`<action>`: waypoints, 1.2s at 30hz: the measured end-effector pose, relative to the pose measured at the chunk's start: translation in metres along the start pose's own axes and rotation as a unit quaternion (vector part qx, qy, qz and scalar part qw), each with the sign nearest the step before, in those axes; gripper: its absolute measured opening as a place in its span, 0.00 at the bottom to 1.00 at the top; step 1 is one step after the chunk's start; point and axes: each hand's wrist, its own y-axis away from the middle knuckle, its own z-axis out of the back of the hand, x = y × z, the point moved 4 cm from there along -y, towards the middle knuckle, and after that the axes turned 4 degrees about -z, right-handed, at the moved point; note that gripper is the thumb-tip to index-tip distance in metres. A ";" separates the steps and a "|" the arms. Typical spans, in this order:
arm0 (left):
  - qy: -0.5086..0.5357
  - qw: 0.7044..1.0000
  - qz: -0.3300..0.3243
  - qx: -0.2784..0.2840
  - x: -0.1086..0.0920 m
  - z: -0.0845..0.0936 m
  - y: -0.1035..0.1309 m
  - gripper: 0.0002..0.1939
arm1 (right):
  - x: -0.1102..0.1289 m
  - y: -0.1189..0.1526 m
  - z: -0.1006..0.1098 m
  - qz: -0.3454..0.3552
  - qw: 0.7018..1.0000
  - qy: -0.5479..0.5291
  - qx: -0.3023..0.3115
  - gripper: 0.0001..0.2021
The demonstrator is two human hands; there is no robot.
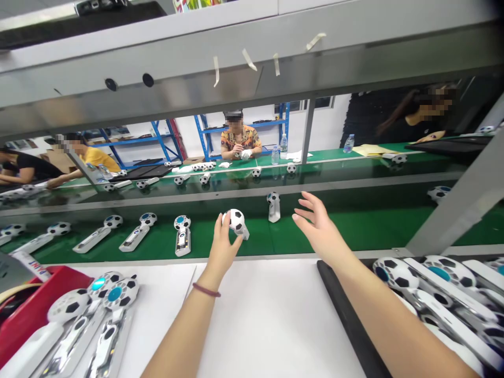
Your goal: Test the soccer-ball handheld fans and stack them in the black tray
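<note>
Football-topped device (237, 219), one of them, is at the centre of the frame above the green belt (291, 241), in my left hand (223, 247). My left fingers are half closed on the ball's left side, thumb low by the body. My right hand (321, 228), right of centre, is empty, fingers loosely spread; one upright-looking device (274, 210) lies between my hands. Five devices (182, 237) line the belt leftward, the last cut by the frame, and one shows at right near the grey post (444, 226). Lower left, three devices (120, 296) lie by one red bin (51, 294); the lower-right pile (449, 310) overlaps too much to count. Four tape strips (249, 60) hang at the top; four people sit beyond.
</note>
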 end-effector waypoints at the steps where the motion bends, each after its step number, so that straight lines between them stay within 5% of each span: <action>1: -0.027 0.999 0.006 -0.018 -0.004 -0.004 -0.009 0.32 | 0.000 0.000 0.000 0.000 1.000 0.008 -0.001 0.28; 7: -0.092 0.993 0.071 -0.003 -0.014 -0.031 -0.086 0.28 | 0.012 0.001 0.014 0.020 1.000 0.011 -0.020 0.26; 13: -0.156 0.969 0.153 0.118 0.016 -0.060 -0.132 0.27 | 0.030 0.012 0.023 0.043 0.999 0.015 -0.026 0.25; 19: -0.181 0.964 0.085 0.175 0.040 -0.081 -0.087 0.24 | 0.041 0.020 0.028 0.043 0.998 0.038 0.006 0.26; 23: -0.227 0.963 0.074 0.127 0.057 -0.045 -0.058 0.25 | 0.036 0.021 0.027 0.025 0.999 0.037 0.024 0.25; 29: -0.279 0.929 0.239 0.039 0.105 0.030 -0.028 0.32 | 0.032 0.027 0.010 0.027 0.995 0.036 0.086 0.25; 32: -0.228 0.934 0.271 0.052 0.119 0.038 -0.009 0.33 | 0.027 0.029 -0.003 -0.009 0.992 0.010 0.122 0.26; 36: -0.138 0.955 0.259 0.036 0.112 0.031 0.004 0.30 | 0.000 0.033 -0.039 -0.068 0.977 -0.037 0.201 0.28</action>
